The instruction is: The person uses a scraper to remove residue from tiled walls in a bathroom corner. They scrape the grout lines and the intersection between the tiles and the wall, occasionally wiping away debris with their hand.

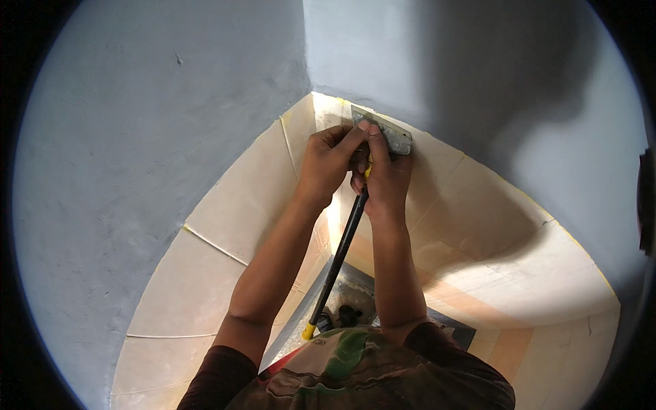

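Note:
A long-handled scraper (346, 236) with a black pole, a yellow collar and a yellow lower end slants up from near my body. Its flat grey metal head (395, 137) lies close to the pale tiled wall near the corner; I cannot tell if it touches. My left hand (328, 164) is closed, with thumb and finger pinching at the near left side of the head. Next to it, my right hand (389, 178) is closed round the top of the pole, thumb against the head. The joint between pole and head is mostly hidden by my fingers.
Pale tiles (451, 198) cover the lower walls on both sides, with a yellowish line along their top edge. Plain grey-blue walls (171, 102) rise above and meet in the corner. Below are the floor (352, 290) and my dark footwear (348, 315). Shadows fall on the right wall.

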### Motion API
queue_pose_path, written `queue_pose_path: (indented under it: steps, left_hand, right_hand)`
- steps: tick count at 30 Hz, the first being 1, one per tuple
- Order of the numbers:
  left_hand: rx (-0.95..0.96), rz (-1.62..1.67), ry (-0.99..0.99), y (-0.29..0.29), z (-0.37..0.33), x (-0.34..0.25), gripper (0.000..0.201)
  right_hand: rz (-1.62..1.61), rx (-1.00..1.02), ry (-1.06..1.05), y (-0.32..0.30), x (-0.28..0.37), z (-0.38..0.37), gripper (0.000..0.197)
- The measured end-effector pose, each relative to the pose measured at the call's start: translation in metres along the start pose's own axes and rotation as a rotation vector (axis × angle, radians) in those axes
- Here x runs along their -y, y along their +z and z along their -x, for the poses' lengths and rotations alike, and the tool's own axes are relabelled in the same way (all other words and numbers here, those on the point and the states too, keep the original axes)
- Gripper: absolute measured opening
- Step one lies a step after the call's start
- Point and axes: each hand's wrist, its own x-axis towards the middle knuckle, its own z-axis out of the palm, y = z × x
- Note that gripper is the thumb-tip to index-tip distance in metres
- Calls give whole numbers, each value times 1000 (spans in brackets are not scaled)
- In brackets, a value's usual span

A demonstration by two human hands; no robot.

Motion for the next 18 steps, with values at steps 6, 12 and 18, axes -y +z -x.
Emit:
queue_pose_path:
  steps: [6,12,18]
  left_hand:
    - [-147,58,66,10,-14,9,35]
    - [-188,132,154,13,-19,16,36]
    - [-274,95,243,16,-22,19,37]
  right_hand:
    - [-48,-21,57,2,1,1,25]
    - [-28,-29,44,5,-1,-3,26]
    - [-24,-3,40,6,-1,-5,30]
